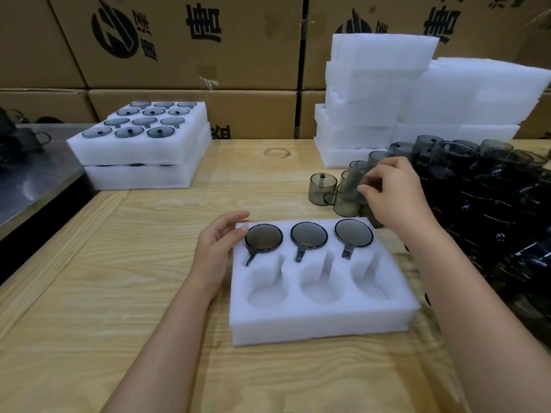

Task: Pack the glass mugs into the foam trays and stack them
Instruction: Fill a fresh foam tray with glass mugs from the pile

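Note:
A white foam tray point(316, 326) with six pockets lies on the wooden table in front of me. Its far row holds three smoky glass mugs point(309, 235); the near three pockets are bare. My left hand point(216, 248) rests with straight fingers on the tray's far left corner. My right hand point(393, 192) grips a tilted grey glass mug point(356, 181) above a small cluster of loose mugs point(323, 189) beyond the tray.
Two filled foam trays point(137, 156) are stacked at the back left. Bare foam trays point(372, 93) are piled at the back right. A heap of dark mugs point(489, 186) covers the right side. Cardboard boxes point(190, 40) wall the back.

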Demonstrator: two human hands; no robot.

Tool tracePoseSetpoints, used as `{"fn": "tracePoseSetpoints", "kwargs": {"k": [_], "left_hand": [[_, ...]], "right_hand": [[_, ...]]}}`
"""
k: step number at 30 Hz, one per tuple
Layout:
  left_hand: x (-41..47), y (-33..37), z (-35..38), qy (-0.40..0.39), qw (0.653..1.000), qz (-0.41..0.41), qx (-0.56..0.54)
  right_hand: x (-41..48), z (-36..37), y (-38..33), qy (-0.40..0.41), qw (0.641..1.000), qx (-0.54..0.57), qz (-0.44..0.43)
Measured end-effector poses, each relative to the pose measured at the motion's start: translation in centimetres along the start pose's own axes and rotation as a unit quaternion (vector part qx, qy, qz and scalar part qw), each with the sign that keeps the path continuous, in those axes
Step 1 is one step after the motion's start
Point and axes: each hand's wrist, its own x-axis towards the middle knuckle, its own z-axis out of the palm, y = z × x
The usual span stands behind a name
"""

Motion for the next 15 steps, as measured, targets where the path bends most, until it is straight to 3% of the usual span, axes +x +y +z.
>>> {"fn": "tracePoseSetpoints", "kwargs": {"k": [3,9,15], "left_hand": [[-0.3,0.4,-0.1,-0.005,0.999,0.043,0.015],[-0.7,0.9,-0.2,-0.09,0.988,0.101,0.08],[-1.1,1.3,0.8,-0.151,0.972,0.143,0.109]], "right_hand": [[-1.4,-1.1,-2.3,-0.087,0.994,0.051,-0.052],[-3.8,-2.1,-7.0,-0.24,0.951,0.152,-0.118],[-5.0,-0.2,-9.5,-0.277,0.938,0.127,-0.164]]}}
